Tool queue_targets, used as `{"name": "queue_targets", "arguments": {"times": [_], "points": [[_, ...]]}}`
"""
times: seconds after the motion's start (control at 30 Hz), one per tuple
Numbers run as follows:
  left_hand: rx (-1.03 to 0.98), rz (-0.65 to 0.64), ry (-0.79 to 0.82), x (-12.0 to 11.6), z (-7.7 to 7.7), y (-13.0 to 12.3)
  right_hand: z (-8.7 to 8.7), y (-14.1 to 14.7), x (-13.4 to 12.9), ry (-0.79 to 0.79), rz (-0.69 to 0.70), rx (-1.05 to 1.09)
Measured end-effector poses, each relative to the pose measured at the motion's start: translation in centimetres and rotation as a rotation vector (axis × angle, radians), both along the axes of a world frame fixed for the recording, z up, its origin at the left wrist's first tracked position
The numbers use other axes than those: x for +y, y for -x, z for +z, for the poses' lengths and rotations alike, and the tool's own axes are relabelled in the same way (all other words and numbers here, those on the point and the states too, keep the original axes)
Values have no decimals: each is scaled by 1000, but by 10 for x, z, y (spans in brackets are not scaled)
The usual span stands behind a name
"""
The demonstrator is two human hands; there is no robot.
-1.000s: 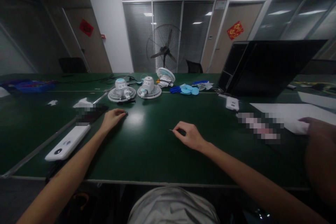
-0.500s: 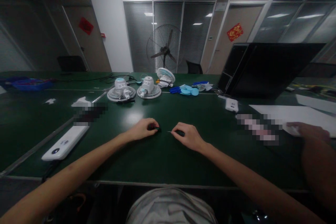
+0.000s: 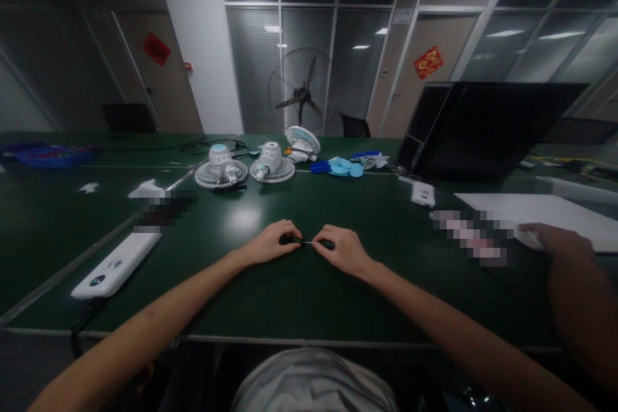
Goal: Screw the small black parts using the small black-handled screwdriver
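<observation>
Low over the green table [image 3: 270, 302], my left hand [image 3: 275, 242] pinches a small dark object [image 3: 297, 240] between thumb and fingers. Facing it, my right hand [image 3: 342, 248] is closed on a thin pale rod [image 3: 308, 243] that sticks out leftward from its fingertips. The rod's left end meets the dark object, or lies right beside it; which one is too small to tell. Dark material shows inside the curl of my right hand. My fingers hide most of both things.
Small white fans [image 3: 273, 164] stand beyond my hands, beside blue and light blue pieces [image 3: 345, 167]. A white power bank [image 3: 118, 264] lies left. At right are a black monitor [image 3: 487, 132], a white sheet [image 3: 521, 209] and another person's hand [image 3: 555, 239].
My left hand has moved right with the dark object, closing the gap to the rod. My right hand has barely moved. The other person's hand has shifted slightly left in view.
</observation>
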State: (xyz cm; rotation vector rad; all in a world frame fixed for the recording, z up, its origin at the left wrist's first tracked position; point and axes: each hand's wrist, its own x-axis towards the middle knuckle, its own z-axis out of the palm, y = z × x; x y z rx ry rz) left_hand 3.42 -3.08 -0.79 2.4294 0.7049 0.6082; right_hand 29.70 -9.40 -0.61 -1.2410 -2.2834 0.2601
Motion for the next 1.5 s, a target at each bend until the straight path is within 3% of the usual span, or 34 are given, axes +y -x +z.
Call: {"name": "queue_targets", "arguments": {"times": [0.47,0.8,0.97,1.13,1.5], "points": [[-15,-20,7,3,-1,0,-4,9,8,17,40,10],[-22,34,78,1,1,0,-10,3,17,34,-85,225],[0,18,8,3,0,4,-11,-7,24,43,-109,250],[-36,221,13,8,-6,6,-12,-16,32,54,-113,228],[37,189,-124,7,-7,9,-15,-17,37,60,-102,183]]}}
